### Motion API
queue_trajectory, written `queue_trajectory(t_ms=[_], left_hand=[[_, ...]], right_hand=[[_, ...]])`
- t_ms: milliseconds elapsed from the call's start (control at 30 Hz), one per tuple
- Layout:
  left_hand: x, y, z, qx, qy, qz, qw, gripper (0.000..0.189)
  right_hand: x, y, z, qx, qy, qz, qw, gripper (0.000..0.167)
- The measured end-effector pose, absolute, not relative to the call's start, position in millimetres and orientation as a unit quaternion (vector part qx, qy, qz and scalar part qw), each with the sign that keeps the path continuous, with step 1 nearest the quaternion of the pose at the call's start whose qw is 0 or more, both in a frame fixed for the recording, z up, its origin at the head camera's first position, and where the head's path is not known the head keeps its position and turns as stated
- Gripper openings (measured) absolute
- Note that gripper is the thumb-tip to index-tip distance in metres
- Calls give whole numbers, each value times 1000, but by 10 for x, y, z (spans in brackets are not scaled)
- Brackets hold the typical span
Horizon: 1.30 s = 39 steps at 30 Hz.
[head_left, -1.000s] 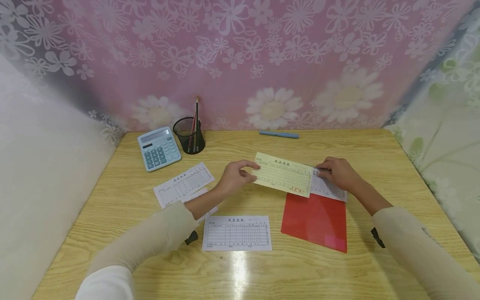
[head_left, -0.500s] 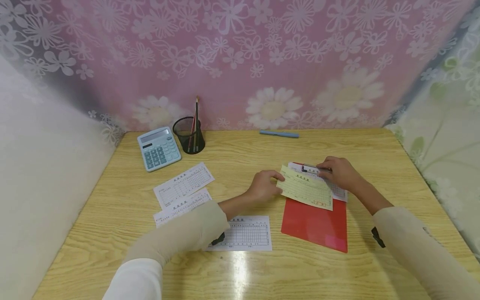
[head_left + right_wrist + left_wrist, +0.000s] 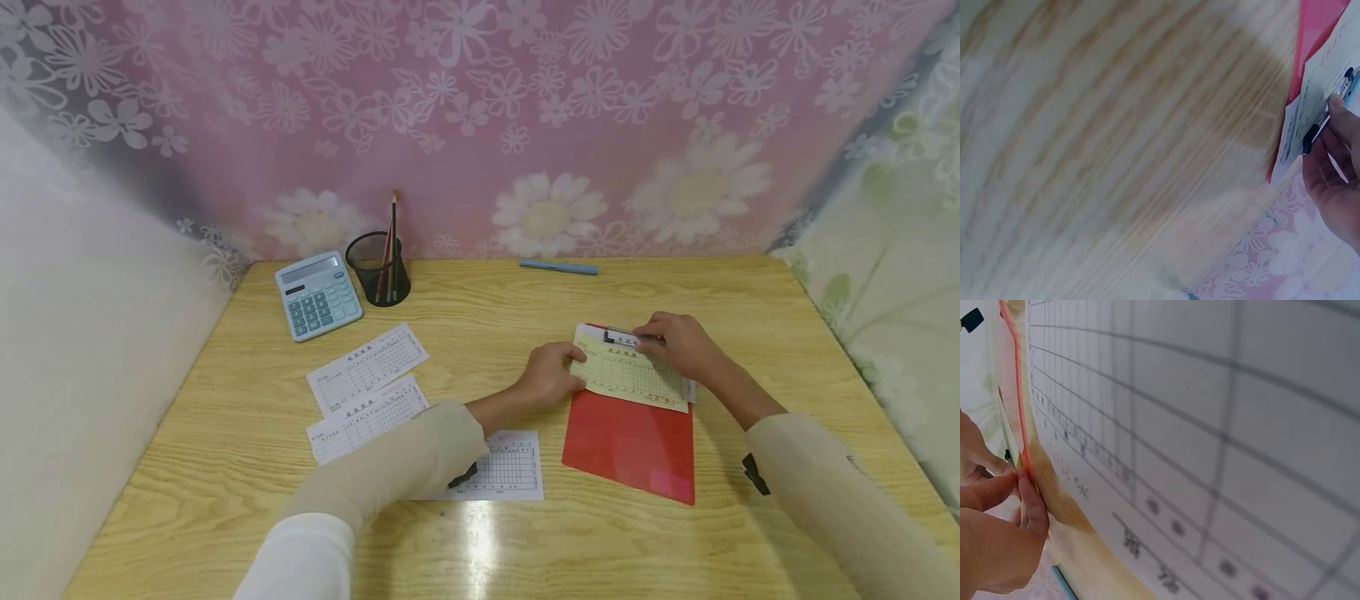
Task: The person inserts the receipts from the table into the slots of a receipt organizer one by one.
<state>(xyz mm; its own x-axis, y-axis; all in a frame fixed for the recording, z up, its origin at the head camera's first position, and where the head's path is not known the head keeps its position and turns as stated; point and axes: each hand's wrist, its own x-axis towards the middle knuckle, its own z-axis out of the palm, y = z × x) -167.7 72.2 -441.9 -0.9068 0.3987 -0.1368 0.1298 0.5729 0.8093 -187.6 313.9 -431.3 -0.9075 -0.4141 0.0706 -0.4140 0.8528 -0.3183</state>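
Note:
A yellow receipt form lies over a white form on the upper part of a red clipboard. My left hand pinches the yellow form by its left edge, thumb and fingers also visible in the left wrist view. At the top of the board, my right hand grips the metal clip. In the right wrist view the thumb presses on the clip's wire, with fingers behind it. The yellow form's top edge reaches the clip; whether it sits under it I cannot tell.
Two white forms overlap on the left, and another lies partly under the left forearm. Behind stand a blue calculator and a black mesh pen cup. A blue pen lies at the table's back edge.
My left hand has carried the yellow form right and down onto the clipboard, over the white form. The right hand has stayed at the clip.

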Motion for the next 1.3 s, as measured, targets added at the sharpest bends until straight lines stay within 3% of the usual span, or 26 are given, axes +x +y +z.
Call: queue_trajectory(t_ms=[700,1300], left_hand=[[-1703,889,-4384,136,908,377,122,36],[-1804,976,-4374,120,918,362,111,37]], right_hand=[[-1868,3134,-4325,-251,958,-132,-30,23],[-1863,3129,-4319,-242,961,-131,-19,26]])
